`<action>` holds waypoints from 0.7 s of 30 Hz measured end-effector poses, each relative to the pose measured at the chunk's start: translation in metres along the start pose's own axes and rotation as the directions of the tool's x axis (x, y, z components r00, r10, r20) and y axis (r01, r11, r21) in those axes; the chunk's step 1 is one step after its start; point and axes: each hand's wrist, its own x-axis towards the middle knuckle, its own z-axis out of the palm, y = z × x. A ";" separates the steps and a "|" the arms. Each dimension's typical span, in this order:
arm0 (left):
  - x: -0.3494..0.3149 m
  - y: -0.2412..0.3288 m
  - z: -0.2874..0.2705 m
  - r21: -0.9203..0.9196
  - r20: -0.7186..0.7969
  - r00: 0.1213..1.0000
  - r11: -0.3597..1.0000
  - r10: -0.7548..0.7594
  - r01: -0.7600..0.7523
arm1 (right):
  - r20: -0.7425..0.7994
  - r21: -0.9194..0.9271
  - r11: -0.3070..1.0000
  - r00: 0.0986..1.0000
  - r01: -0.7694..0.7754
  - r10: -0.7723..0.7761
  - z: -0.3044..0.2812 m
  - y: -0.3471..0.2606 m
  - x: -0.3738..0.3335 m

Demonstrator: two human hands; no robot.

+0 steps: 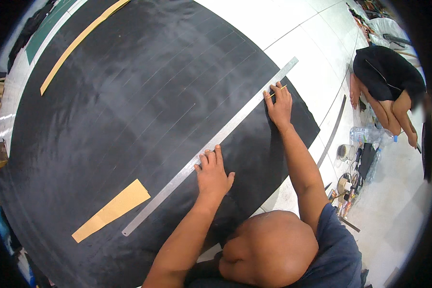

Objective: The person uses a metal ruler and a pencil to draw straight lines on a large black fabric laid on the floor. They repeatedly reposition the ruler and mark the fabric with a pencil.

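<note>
A long steel ruler (175,180) lies slantwise across a large black sheet (144,91) of smooth, leather-like material. My left hand (213,175) rests near the ruler's middle, its spread fingertips pressing on the metal. Toward the ruler's far right end, my right hand (280,105) bears on the edge with its fingers, and a thin yellow pencil (277,91) is held between them. Faint parallel lines run over the black surface beyond the ruler. A tan card template (111,211), wider at one end, lies left of the ruler's near end.
A long narrow tan strip (77,45) lies at the far left of the sheet. On the white tiled floor (317,38) at right are a plastic bottle (372,135), a dark curved strip (333,132) and assorted small tools. Another person (389,77) in dark clothes crouches beyond them.
</note>
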 end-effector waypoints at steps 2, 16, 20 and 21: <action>0.000 -0.001 0.000 -0.002 -0.005 1.000 1.000 -0.002 0.002 | -0.002 0.005 1.000 1.000 0.003 -0.003 0.001 -0.002 -0.001; -0.003 -0.005 -0.001 -0.022 -0.028 1.000 1.000 -0.012 0.012 | 0.345 0.473 0.838 0.932 -0.274 0.110 -0.056 -0.088 0.016; -0.001 0.000 -0.003 -0.039 -0.056 0.998 0.999 0.010 -0.012 | 0.574 0.617 0.774 0.755 -0.144 -0.317 -0.052 -0.117 -0.013; -0.001 0.000 -0.004 -0.042 -0.077 0.997 0.999 0.018 -0.022 | 0.613 0.633 0.752 0.713 -0.184 -0.340 -0.050 -0.122 -0.018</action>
